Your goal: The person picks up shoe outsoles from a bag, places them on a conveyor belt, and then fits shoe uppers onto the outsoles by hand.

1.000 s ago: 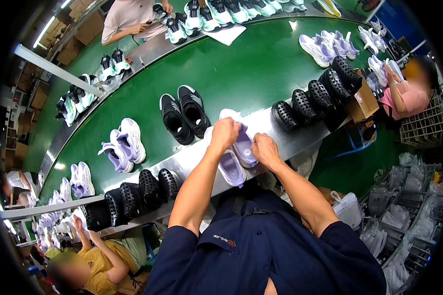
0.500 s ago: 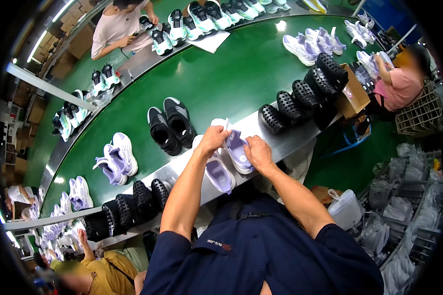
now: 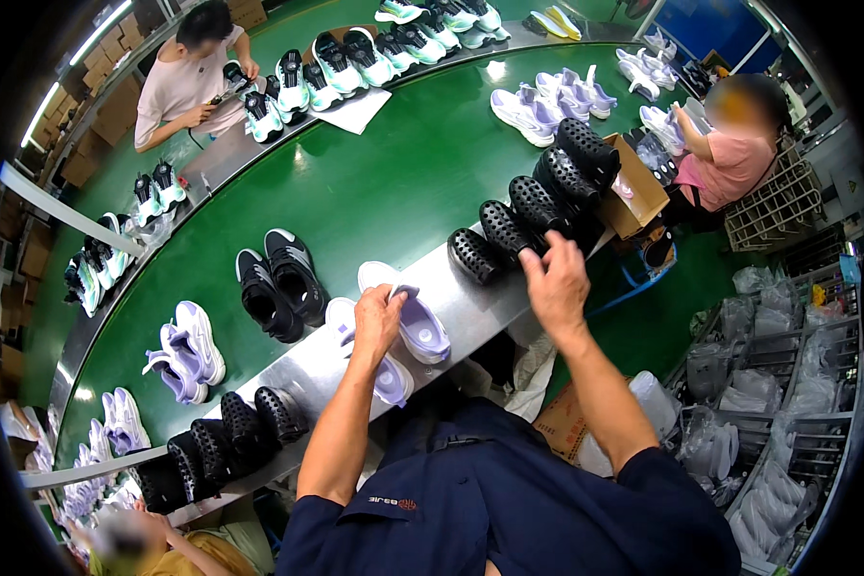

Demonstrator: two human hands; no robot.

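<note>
On the metal ledge of the bench in front of me stands a pair of white and lavender sneakers. My left hand (image 3: 378,322) pinches the tongue of the right sneaker (image 3: 425,329). The left sneaker (image 3: 394,381) lies beside it, partly hidden under that hand and wrist. My right hand (image 3: 559,286) is off the sneakers, fingers apart and holding nothing. Its fingertips are at the near end of a row of black perforated shoe forms (image 3: 505,227); whether they touch one, I cannot tell.
Black and grey sneakers (image 3: 280,286) and more lavender sneakers (image 3: 186,350) stand on the green belt (image 3: 384,182). Further black forms (image 3: 245,422) line the ledge at left. A cardboard box (image 3: 636,187) sits at right. Co-workers handle shoes across the belt and at right.
My right hand has let go of the sneaker and moved right to the black forms. My left hand still grips the tongue. The whole view has shifted.
</note>
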